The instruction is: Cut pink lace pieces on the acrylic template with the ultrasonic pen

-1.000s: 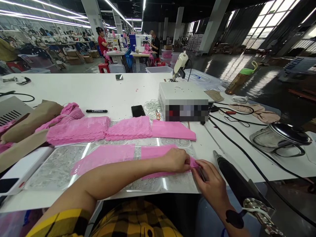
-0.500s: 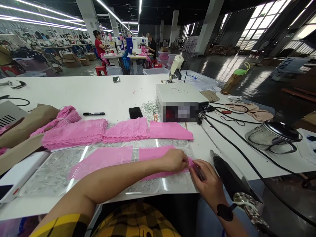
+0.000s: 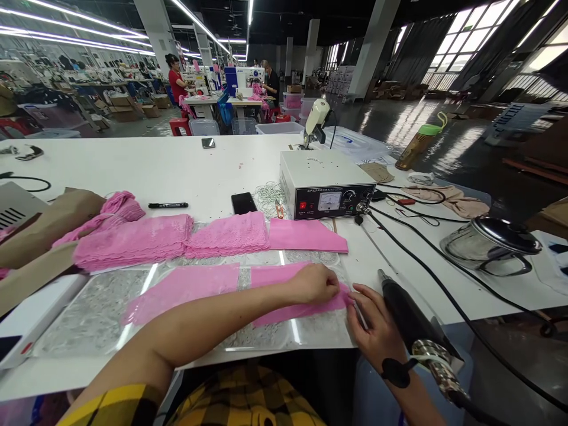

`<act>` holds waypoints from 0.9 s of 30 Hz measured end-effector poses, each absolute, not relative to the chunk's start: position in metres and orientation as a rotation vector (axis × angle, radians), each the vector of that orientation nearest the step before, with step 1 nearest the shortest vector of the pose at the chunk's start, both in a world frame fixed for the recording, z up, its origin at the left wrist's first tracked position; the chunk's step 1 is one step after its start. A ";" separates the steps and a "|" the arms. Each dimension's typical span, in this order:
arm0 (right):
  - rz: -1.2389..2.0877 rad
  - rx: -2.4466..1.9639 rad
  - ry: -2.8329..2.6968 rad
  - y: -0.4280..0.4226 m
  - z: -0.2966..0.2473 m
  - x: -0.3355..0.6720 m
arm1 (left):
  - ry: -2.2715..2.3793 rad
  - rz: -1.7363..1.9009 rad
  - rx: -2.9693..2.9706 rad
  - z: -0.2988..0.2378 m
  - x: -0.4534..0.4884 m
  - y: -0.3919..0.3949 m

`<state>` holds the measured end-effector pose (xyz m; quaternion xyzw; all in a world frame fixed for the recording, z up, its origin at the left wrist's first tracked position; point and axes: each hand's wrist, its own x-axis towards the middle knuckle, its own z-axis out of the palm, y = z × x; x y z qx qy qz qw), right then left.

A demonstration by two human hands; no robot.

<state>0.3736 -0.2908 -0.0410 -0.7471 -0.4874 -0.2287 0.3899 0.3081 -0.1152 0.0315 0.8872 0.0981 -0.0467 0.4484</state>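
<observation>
A cut pink fabric piece (image 3: pixel 277 274) lies flat on the clear-covered patterned mat (image 3: pixel 102 307). My left hand (image 3: pixel 315 284) reaches across from the left, its fingers closed on the fabric near the right end; its fingertips are partly hidden. At that same end, my right hand (image 3: pixel 377 325) pinches the edge between thumb and forefinger, the other fingers loosely bent. Left of this piece is a second flat pink piece (image 3: pixel 186 290). Close beside my right hand rests a black handheld tool (image 3: pixel 406 310) with a metal tip and cable.
Stacks of pink lace pieces (image 3: pixel 133 239) and a smooth pink piece (image 3: pixel 306 235) line the mat's far edge. Behind them are a phone (image 3: pixel 244 203), a marker (image 3: pixel 168 205) and a control box (image 3: pixel 331 183). Cables and a lidded glass jug (image 3: pixel 492 245) occupy the right side.
My right hand has shifted slightly right and down, its fingers a little farther from my left hand. More of the fabric's right end shows between the hands.
</observation>
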 end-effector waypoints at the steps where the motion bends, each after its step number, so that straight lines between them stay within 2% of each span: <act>1: -0.589 -1.908 -1.258 -0.292 -0.040 0.373 | 0.265 -0.087 2.160 0.033 0.308 -0.114; 9: -0.595 -1.908 -1.417 -0.290 -0.016 0.357 | 0.451 0.096 1.696 0.046 0.277 -0.088; 20: -0.313 -1.799 -1.687 -0.208 -0.001 0.305 | 0.660 0.507 1.033 0.054 0.163 -0.033; 27: 0.049 -1.912 -1.606 -0.176 -0.001 0.310 | 0.706 0.734 0.904 0.039 0.075 -0.024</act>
